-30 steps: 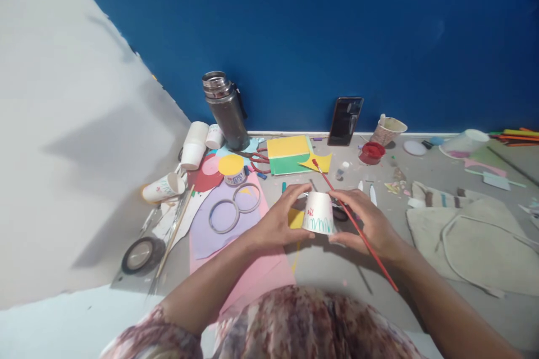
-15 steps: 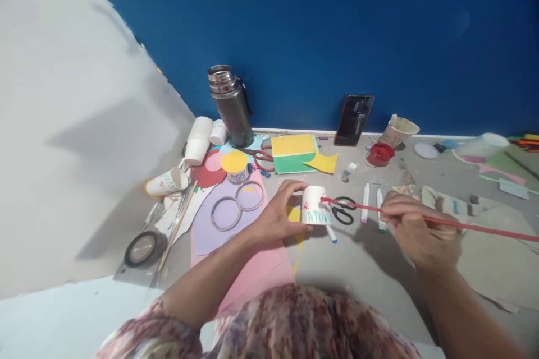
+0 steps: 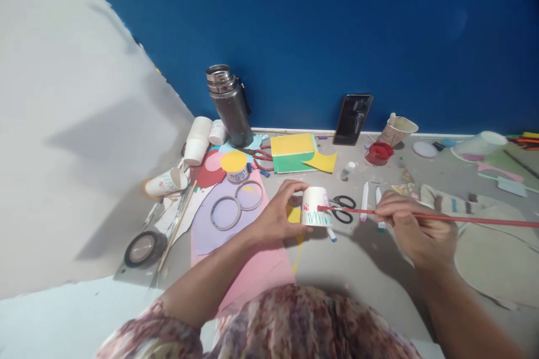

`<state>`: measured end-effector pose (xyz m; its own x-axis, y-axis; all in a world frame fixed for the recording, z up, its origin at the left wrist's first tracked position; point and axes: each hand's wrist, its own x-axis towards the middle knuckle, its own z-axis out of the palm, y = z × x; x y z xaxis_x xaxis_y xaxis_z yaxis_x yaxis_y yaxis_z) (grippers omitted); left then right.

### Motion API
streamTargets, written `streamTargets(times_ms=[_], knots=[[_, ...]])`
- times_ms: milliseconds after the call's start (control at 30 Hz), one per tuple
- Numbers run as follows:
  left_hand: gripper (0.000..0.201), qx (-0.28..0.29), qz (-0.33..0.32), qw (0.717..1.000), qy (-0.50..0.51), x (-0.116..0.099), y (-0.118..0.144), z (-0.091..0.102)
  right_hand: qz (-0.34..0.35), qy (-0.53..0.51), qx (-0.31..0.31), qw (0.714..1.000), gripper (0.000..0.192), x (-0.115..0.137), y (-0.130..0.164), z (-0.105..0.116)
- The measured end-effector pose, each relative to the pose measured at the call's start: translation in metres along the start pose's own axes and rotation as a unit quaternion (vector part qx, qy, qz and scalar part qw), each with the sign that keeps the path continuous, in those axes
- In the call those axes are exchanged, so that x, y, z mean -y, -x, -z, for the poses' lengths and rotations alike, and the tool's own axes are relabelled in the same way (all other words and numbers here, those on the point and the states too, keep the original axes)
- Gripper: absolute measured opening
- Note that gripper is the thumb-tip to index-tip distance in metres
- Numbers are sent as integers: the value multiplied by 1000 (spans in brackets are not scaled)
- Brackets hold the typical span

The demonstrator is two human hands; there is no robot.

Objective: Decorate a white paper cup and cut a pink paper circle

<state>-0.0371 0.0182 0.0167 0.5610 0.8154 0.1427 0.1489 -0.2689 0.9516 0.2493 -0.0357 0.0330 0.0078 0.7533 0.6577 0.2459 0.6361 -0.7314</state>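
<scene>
Between the thumb and fingers of my left hand (image 3: 280, 216) is a white paper cup (image 3: 314, 199), bearing green zigzag strokes low down and red marks above them. My right hand (image 3: 415, 230) grips a long red paintbrush (image 3: 467, 220) that lies almost level. Its red-coated tip meets the cup's side, just over the green strokes. Behind the brush lie black-handled scissors (image 3: 343, 216), partly covered by the cup and brush. Two white markers (image 3: 364, 202) rest near my right fingers, one partly behind them. Farther back stands a small pot of red paint (image 3: 379, 152).
A steel flask (image 3: 229, 106) and a phone (image 3: 352, 119) stand by the blue wall. Leftward are paper cups (image 3: 196, 151), tape rings (image 3: 225, 213), coloured paper (image 3: 256, 272) and a tape roll (image 3: 142, 249). A patterned cup (image 3: 396, 130) and a stained cloth (image 3: 497, 258) are on the right.
The brush tip has moved slightly down and left on the cup's side, and the brush lies more level. My right hand has shifted a little left; my left hand keeps its hold.
</scene>
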Motion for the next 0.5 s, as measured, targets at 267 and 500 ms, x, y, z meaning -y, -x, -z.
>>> streamTargets(times_ms=[267, 500], knots=[[77, 2, 4, 1000, 2, -1, 1, 0, -65, 35, -51, 996, 23, -2, 8, -1], [78, 0, 8, 1000, 7, -1, 0, 1, -87, 49, -83, 992, 27, -3, 9, 0]])
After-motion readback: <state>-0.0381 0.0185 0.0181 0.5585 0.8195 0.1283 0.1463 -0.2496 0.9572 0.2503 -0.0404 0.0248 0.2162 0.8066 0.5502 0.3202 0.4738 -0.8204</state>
